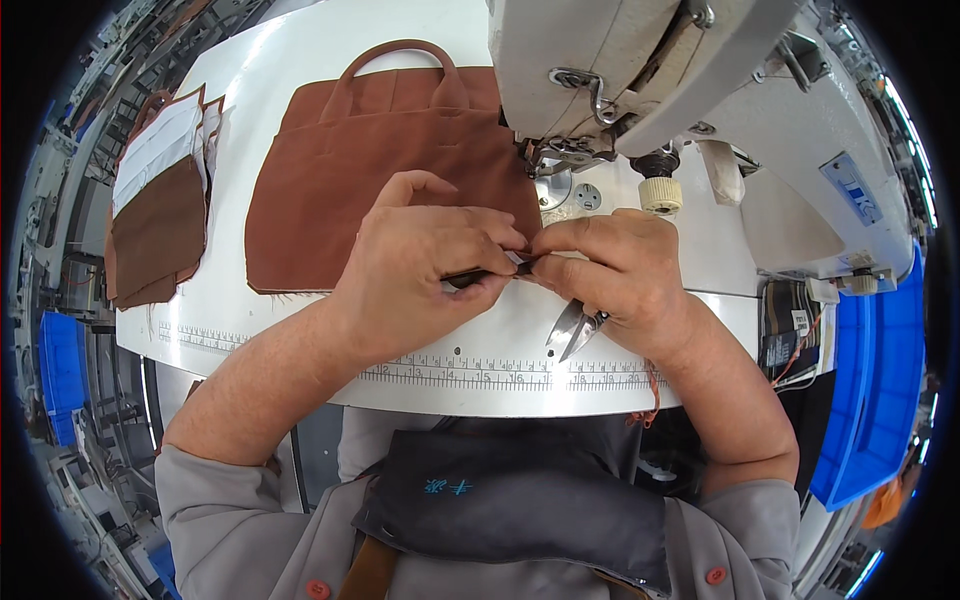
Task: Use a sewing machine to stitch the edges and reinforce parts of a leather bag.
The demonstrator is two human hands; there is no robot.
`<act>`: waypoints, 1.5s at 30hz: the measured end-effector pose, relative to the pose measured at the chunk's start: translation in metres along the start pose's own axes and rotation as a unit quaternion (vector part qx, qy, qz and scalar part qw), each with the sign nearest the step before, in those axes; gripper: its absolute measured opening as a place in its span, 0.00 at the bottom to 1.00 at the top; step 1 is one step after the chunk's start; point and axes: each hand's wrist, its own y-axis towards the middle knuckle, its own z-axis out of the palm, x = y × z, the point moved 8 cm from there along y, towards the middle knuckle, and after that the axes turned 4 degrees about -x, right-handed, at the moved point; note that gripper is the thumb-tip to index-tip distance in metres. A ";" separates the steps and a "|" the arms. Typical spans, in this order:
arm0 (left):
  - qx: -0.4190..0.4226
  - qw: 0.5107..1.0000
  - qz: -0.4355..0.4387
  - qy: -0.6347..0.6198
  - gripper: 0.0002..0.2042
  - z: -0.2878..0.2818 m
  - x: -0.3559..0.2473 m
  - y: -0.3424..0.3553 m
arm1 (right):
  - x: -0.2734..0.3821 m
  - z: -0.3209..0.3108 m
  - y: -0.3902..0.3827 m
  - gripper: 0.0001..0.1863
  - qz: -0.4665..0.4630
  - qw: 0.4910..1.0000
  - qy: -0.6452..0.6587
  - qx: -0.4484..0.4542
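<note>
My left hand [418, 262] is closed in a pinch on a small dark strip [462, 279], mostly hidden by the fingers. My right hand [622, 268] meets it fingertip to fingertip, pinching the strip's other end. Tucked in the right palm is a pair of scissors [572, 328], its metal blades pointing down toward the table edge. Beyond my hands, a reddish-brown handbag panel [400, 150] with a looped handle [400, 46] lies flat, its right edge beside the sewing machine's needle area [550, 160].
The white sewing machine [720, 110] stands over the right of the white table [230, 330], which has a printed ruler along its front. Stacked brown and white cut pieces [160, 200] lie at left. Blue bins [870, 370] stand right, and reddish thread [652, 395] hangs off the edge.
</note>
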 end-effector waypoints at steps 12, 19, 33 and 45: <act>-0.048 0.975 0.205 0.075 0.10 0.001 -0.031 -0.008 | 0.000 -0.003 0.001 0.09 -0.006 0.998 0.010 -0.053; -0.049 0.971 0.217 0.081 0.09 0.002 -0.030 -0.010 | -0.003 -0.001 -0.002 0.09 0.000 0.999 0.016 -0.046; 0.012 0.970 0.201 0.137 0.07 0.005 -0.028 -0.009 | 0.010 -0.004 -0.006 0.11 -0.063 0.994 -0.062 -0.058; 0.208 0.951 0.192 0.124 0.18 0.018 -0.018 -0.017 | 0.007 0.008 -0.016 0.09 -0.010 0.999 -0.032 0.042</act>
